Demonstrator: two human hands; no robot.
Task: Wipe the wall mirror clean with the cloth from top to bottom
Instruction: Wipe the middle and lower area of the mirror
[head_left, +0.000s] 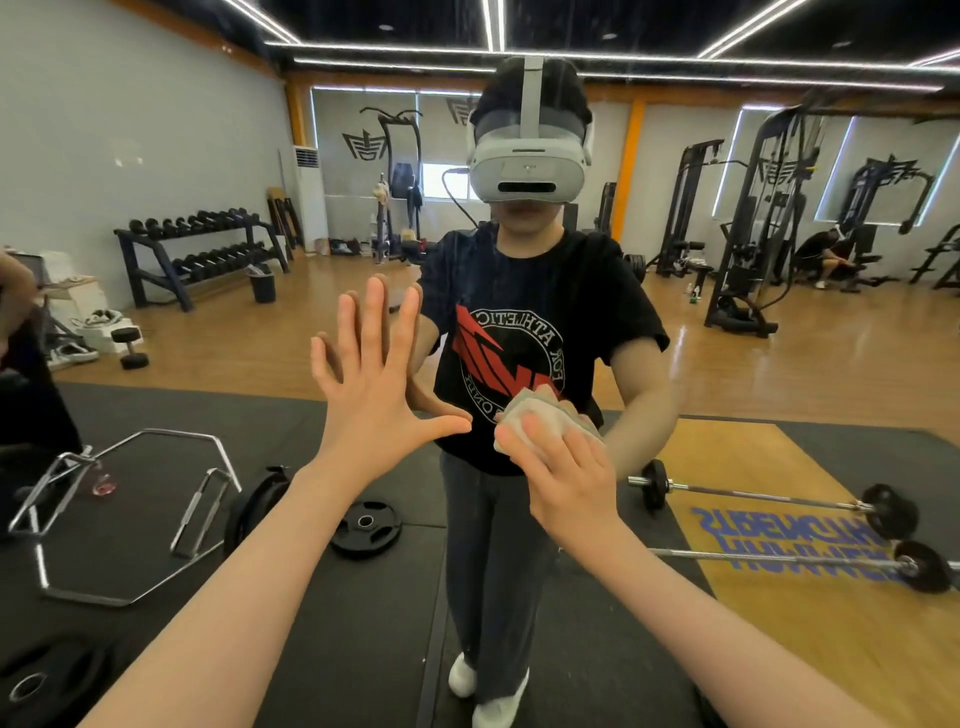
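Both forearms reach toward the wall mirror (208, 171). My left hand (374, 400) presses flat, fingers spread; my right hand (563, 478) pins the cloth (540, 423) beside it. That bare palm may smudge the glass.

floor and items on it, as reflected

the floor (322, 322) is pale wood, with black mats (156, 421) laid over the near part. on the mats at left lies a chrome hexagonal bar frame (124, 519); just beside it a black weight plate (366, 527) lies flat and another stands tilted on edge. to the right, a wooden platform panel (779, 467) with blue lettering carries two loaded barbells (769, 501). on the wood at far left stand a dumbbell rack (202, 249), a dark bin (263, 287) and a loose dumbbell (130, 345).
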